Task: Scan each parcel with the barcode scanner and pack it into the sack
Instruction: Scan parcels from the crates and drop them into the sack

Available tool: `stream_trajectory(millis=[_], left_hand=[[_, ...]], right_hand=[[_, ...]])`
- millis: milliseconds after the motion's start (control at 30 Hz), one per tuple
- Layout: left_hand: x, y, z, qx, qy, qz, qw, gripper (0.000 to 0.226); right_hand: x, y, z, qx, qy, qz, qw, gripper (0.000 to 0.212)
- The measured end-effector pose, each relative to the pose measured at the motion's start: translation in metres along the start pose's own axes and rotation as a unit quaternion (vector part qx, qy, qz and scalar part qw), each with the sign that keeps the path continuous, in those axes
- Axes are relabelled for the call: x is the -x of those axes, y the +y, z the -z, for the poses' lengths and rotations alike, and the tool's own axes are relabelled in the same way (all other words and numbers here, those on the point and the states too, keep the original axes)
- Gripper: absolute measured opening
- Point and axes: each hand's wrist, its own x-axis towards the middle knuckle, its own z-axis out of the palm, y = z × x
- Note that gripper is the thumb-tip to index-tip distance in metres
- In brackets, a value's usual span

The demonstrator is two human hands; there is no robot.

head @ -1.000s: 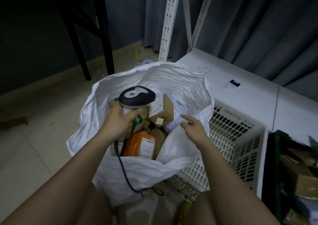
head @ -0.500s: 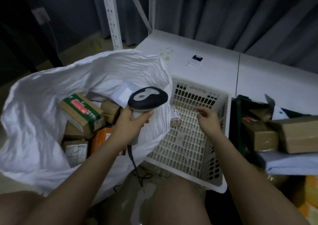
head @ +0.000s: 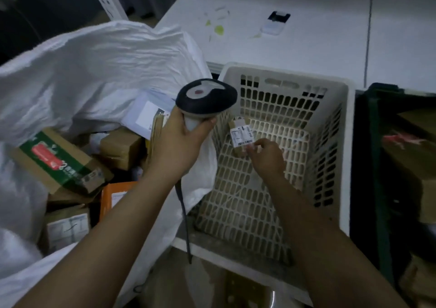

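Observation:
My left hand [head: 179,142] grips the handle of the black and grey barcode scanner [head: 206,97], held between the sack and the basket, its cable hanging down. The white sack [head: 94,67] lies open on the left with several cardboard parcels inside, among them a green-and-red taped box [head: 59,163] and an orange box [head: 115,197]. My right hand [head: 266,156] is inside the white slotted basket [head: 283,76], its fingertips on a small brown parcel [head: 241,134] with a white barcode label leaning against the basket's left wall.
A white table surface [head: 306,36] lies behind the basket with a small card on it. A dark green crate [head: 372,166] holding more cardboard parcels stands to the right. A perforated white shelf post [head: 106,1] rises at the back left.
The view has swung right from the sack to the basket. My right hand left the sack, reached down into the basket and arrived at the small labelled parcel. The scanner stayed in my left hand.

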Motion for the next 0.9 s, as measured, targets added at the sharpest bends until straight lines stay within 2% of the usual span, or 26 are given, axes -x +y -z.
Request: stream_trajectory(millis=[133, 333, 500, 567, 633, 767, 900], left_hand=[[-0.022, -0.02, -0.013, 0.002, -0.002, 0.004, 1.0, 0.047], [-0.036, -0.041, -0.02, 0.001, -0.016, 0.001, 1.0, 0.034], [-0.035, -0.048, -0.019, 0.012, -0.016, 0.01, 1.0, 0.027], [-0.034, -0.045, -0.017, 0.021, -0.011, 0.011, 1.0, 0.023], [-0.03, -0.039, -0.013, 0.036, -0.008, 0.019, 0.999, 0.029], [-0.011, -0.018, 0.005, 0.085, -0.023, 0.022, 0.996, 0.033], [0.022, 0.006, 0.037, 0.069, 0.006, -0.004, 0.998, 0.037]], right_hand=[[-0.046, 0.009, -0.036, 0.087, -0.016, -0.01, 0.996, 0.067], [-0.08, 0.029, -0.076, 0.121, -0.063, -0.051, 0.989, 0.102], [-0.079, 0.027, -0.086, 0.052, -0.045, -0.096, 0.993, 0.1], [-0.069, 0.024, -0.073, 0.022, -0.029, -0.114, 0.993, 0.095], [-0.054, 0.019, -0.053, -0.029, 0.0, -0.121, 0.992, 0.091], [-0.025, 0.008, -0.004, -0.123, 0.072, -0.055, 0.988, 0.091], [0.041, -0.059, 0.063, -0.15, 0.098, 0.041, 0.983, 0.081]])
